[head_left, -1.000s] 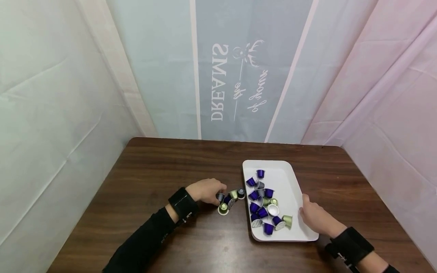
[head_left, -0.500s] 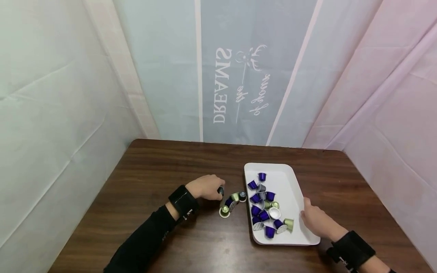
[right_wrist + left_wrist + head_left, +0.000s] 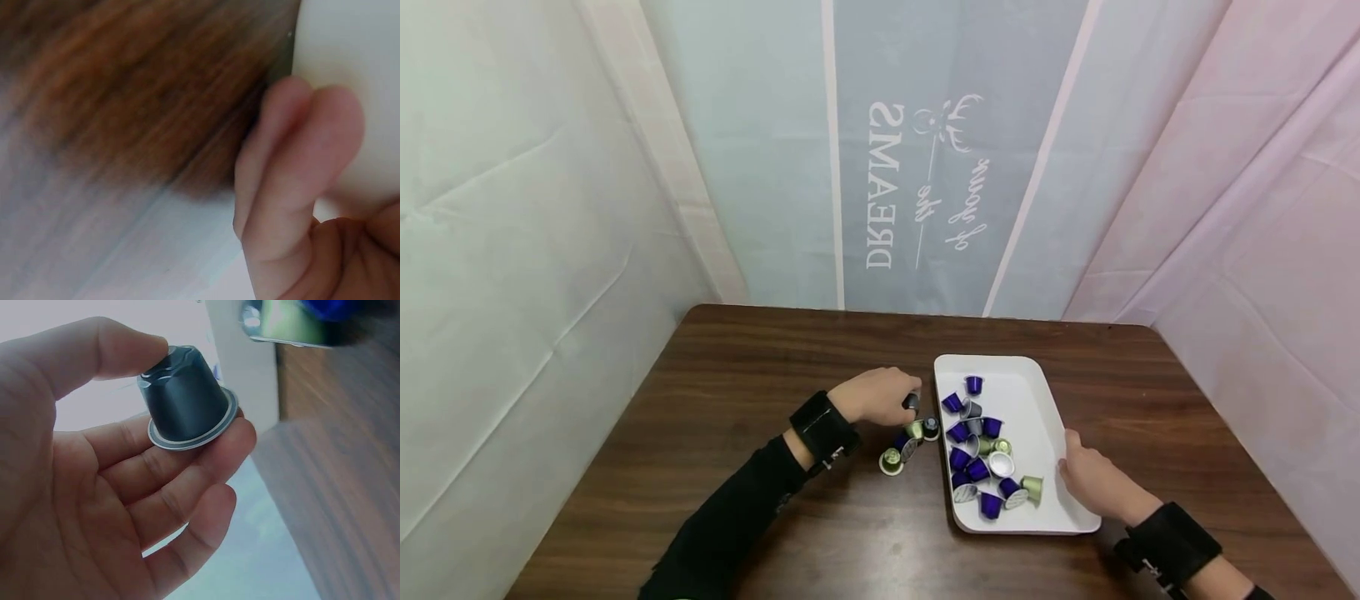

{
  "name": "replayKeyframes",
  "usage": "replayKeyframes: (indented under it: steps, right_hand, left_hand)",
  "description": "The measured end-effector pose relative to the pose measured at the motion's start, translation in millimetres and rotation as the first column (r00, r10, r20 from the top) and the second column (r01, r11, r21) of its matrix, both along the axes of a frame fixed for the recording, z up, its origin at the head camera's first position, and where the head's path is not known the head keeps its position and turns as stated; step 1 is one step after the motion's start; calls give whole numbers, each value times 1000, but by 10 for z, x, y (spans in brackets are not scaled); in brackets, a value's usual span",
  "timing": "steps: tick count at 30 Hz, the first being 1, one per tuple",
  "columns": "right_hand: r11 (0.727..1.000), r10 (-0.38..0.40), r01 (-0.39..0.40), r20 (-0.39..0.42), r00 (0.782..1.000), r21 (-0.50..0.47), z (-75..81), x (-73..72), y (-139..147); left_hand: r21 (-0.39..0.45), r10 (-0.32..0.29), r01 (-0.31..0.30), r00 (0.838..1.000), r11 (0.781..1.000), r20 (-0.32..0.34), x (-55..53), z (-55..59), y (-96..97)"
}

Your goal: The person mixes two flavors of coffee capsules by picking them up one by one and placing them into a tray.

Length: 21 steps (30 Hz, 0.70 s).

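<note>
My left hand [image 3: 880, 395] pinches a dark grey-green coffee capsule [image 3: 187, 397] between thumb and fingers, lifted over the table just left of the tray. The capsule's rimmed end rests against the fingers, with the thumb at its narrow end. Below the hand, a small group of loose capsules lies on the table: a green one [image 3: 891, 461], a dark one [image 3: 930, 427] and others partly covered. The white tray [image 3: 1026, 400] bears several blue, green and grey capsules. On its right edge, my right hand [image 3: 1097, 477] holds the rim; the right wrist view shows fingers [image 3: 312, 144] at that edge.
The brown wooden table [image 3: 760, 358] extends around the tray. Pale curtains [image 3: 760, 167] hang behind it and on both sides. Both wrists wear black straps, like the left wristband [image 3: 824, 427].
My left hand has picked up the dark capsule from the group on the table and moved it up and right toward the tray. The right hand stays at the tray's edge.
</note>
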State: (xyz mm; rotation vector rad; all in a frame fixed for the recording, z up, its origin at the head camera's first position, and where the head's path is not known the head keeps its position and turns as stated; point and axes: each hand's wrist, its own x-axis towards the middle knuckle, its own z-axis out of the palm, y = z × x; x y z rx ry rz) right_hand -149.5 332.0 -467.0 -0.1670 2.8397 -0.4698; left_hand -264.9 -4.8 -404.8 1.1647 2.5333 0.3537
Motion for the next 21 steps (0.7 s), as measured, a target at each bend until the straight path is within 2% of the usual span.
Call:
replayKeyframes:
  steps: [7, 15, 21]
  right_hand:
    - [1000, 5, -5, -11, 1000, -15, 10, 4, 2]
    - [1000, 4, -4, -21, 1000, 5, -2, 13, 2]
    - [1000, -3, 3, -17, 1000, 0, -13, 11, -1]
  left_hand:
    - [-8, -67, 66, 996, 998, -65, -28, 67, 260]
    - [-37, -127, 124, 989, 992, -72, 1, 144, 618]
    - [-81, -158, 150, 981, 985, -110, -26, 136, 843]
